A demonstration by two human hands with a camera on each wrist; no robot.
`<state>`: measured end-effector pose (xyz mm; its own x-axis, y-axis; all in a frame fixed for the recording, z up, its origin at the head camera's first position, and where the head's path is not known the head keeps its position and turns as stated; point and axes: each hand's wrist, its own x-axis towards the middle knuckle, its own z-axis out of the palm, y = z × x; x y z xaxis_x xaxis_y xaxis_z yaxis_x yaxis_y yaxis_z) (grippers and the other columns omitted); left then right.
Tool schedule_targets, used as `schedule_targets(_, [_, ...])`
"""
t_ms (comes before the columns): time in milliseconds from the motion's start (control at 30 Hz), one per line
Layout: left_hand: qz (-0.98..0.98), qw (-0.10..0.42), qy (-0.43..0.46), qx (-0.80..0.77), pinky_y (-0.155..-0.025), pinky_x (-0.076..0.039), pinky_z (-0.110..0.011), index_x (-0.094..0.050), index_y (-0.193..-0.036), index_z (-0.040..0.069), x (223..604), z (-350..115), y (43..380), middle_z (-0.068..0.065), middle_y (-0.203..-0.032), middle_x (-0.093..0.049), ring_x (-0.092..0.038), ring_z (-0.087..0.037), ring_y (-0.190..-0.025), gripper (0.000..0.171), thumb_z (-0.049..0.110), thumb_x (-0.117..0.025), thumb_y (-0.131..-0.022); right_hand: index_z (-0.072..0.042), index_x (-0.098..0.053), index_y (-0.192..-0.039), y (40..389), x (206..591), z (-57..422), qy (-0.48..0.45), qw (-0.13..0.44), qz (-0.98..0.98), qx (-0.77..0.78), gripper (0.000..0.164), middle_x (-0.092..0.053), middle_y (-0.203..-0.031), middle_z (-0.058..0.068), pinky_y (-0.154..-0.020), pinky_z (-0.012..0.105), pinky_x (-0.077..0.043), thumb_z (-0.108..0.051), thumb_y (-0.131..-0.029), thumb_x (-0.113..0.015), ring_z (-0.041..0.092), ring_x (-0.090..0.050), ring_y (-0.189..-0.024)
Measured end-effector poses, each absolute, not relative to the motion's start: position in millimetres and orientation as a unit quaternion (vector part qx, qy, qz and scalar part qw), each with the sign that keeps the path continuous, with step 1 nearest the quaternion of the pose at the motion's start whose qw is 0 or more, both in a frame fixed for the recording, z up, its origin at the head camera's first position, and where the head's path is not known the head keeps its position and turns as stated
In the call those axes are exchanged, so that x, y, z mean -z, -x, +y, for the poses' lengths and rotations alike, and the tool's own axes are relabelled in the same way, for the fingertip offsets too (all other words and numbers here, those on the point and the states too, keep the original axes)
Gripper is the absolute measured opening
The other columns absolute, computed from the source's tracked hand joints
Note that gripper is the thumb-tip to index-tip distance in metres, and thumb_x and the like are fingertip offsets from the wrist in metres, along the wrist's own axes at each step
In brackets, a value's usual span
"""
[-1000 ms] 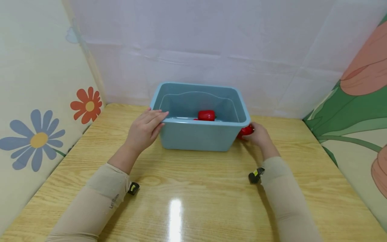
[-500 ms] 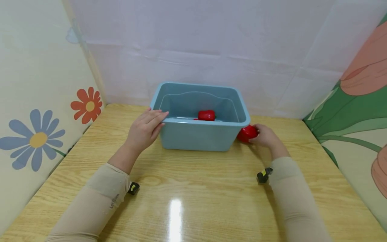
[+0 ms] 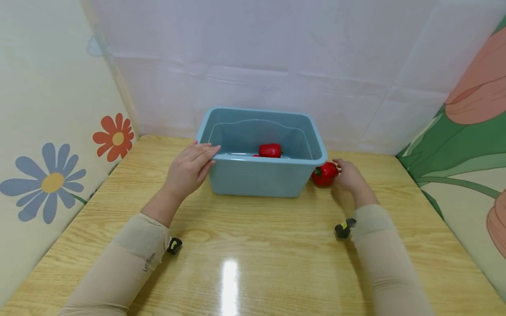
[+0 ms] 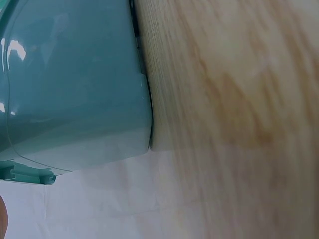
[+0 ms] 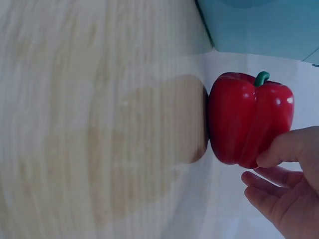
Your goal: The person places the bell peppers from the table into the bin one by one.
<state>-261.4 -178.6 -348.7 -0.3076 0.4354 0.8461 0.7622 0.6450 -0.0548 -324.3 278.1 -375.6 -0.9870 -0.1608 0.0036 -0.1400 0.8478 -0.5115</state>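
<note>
A red bell pepper with a green stem sits on the table at the right end of a light-blue plastic bin. My right hand pinches the pepper's right side between thumb and forefinger; the right wrist view shows the thumb on its lower end, other fingers loose. Across the bin's front left corner, my left hand rests on the rim with fingers straight. Inside the bin lies another red pepper, with a small bit of red beside it partly hidden by the front wall.
The wooden table runs back to a white sheet behind the bin. Flower-printed panels stand at the left and right sides. Small black wrist cameras hang from both sleeves.
The pepper at the bin's right end has come out from under my right fingers, turned so its stem faces left. My right hand has shifted right. The left hand and bin stay put.
</note>
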Motion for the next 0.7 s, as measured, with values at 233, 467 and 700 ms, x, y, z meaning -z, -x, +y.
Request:
schedule_targets(233, [-0.788,0.448,0.381,0.180,-0.101,-0.037,-0.049,-0.060,-0.120,0.002,348,-179,262,-0.014,-0.113,-0.062,-0.056,-0.030,-0.108,0.040,0.007,-0.067,-0.081,0.006,-0.035,-0.135,323,370,274,0.040,-0.005,0.961,0.274,0.056,-0.044,-0.125,0.033,-0.095,0.053,-0.039,-0.003,-0.081,-0.049,0.045,-0.044,-0.115])
schedule_targets(467, [-0.786,0.450,0.383,0.184,-0.101,-0.036,-0.048,-0.060,-0.120,0.002,349,-180,262,-0.014,-0.113,-0.062,-0.056,-0.030,-0.108,0.041,0.007,-0.068,-0.080,0.004,-0.034,-0.136,314,360,263,0.010,0.015,0.953,0.302,0.054,-0.040,-0.132,0.031,-0.098,0.053,-0.036,-0.021,-0.090,-0.047,0.044,-0.040,-0.120])
schedule_targets(700, [-0.785,0.450,0.383,0.185,-0.101,-0.036,-0.049,-0.060,-0.120,0.003,349,-179,262,-0.013,-0.113,-0.062,-0.056,-0.030,-0.108,0.037,0.010,-0.065,-0.084,0.004,-0.036,-0.134,313,371,256,-0.013,0.017,0.952,0.305,0.073,-0.044,-0.128,0.028,-0.098,0.051,-0.037,-0.042,-0.084,-0.061,0.041,-0.043,-0.116])
